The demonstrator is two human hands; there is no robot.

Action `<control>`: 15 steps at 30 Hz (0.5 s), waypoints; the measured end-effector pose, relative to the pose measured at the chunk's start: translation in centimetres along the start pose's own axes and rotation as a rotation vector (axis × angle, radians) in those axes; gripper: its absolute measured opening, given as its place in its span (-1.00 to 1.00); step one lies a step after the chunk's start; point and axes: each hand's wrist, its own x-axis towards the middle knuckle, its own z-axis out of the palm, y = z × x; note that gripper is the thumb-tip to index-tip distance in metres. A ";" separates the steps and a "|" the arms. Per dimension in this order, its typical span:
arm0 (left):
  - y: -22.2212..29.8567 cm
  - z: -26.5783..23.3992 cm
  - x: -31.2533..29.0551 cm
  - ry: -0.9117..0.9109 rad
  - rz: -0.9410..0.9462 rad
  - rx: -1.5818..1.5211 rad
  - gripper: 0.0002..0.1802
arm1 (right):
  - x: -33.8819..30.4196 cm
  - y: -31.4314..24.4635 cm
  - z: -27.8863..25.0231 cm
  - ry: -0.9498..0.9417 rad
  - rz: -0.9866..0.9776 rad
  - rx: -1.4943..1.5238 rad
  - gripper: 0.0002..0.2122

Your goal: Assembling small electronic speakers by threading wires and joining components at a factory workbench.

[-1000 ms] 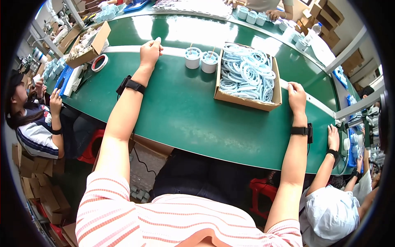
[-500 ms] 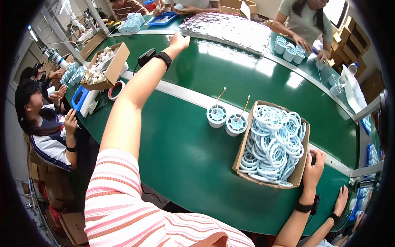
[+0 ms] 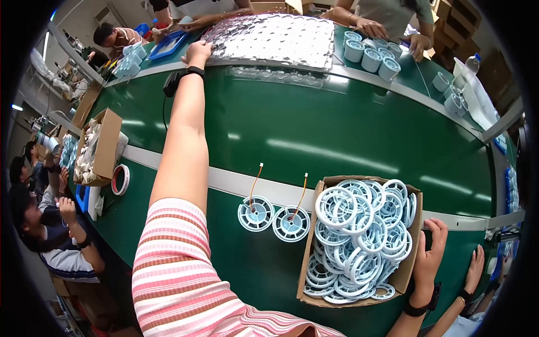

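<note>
My left arm, in a pink-striped sleeve, stretches far across the green work surface. At its end my left hand (image 3: pixel 197 54) is closed at the left edge of a silver sheet with a bubble pattern (image 3: pixel 272 42). Close by on the right stands an open carton (image 3: pixel 304 255) heaped with light-blue plastic rings (image 3: pixel 359 230). Beside the carton's right wall rests my right hand (image 3: pixel 429 255), fingers extended and holding nothing. Left of the carton are two round light-blue housings, one (image 3: pixel 255 214) and another (image 3: pixel 291 224), each with a thin wire rising from it.
A carton of whitish pieces (image 3: pixel 105 149) and a tape roll (image 3: pixel 120 180) lie at left. Light-blue cups (image 3: pixel 371 60) stand before a co-worker across the table. Another person's hand (image 3: pixel 475 268) rests right of mine. More people sit at left.
The view has shifted, so the ring carton and both housings appear lower and the far side appears further left. My left hand stays at the silver sheet's edge, my right beside the carton.
</note>
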 end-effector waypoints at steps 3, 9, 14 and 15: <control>-0.2 1.0 2.0 0.146 -0.022 -0.092 -0.47 | 0.1 0.3 0.1 -0.013 0.000 0.011 -0.76; -1.9 -1.4 0.7 0.350 -0.134 -0.520 -0.63 | -0.1 0.5 0.4 -0.009 -0.032 -0.018 -0.76; -2.3 -5.8 -6.8 0.015 -0.047 -1.057 -0.83 | -0.6 0.6 0.6 0.018 -0.047 -0.011 -0.77; -1.6 -5.3 -9.3 -0.102 -0.034 -1.089 -0.83 | -0.6 0.9 0.4 0.031 -0.055 -0.049 -0.77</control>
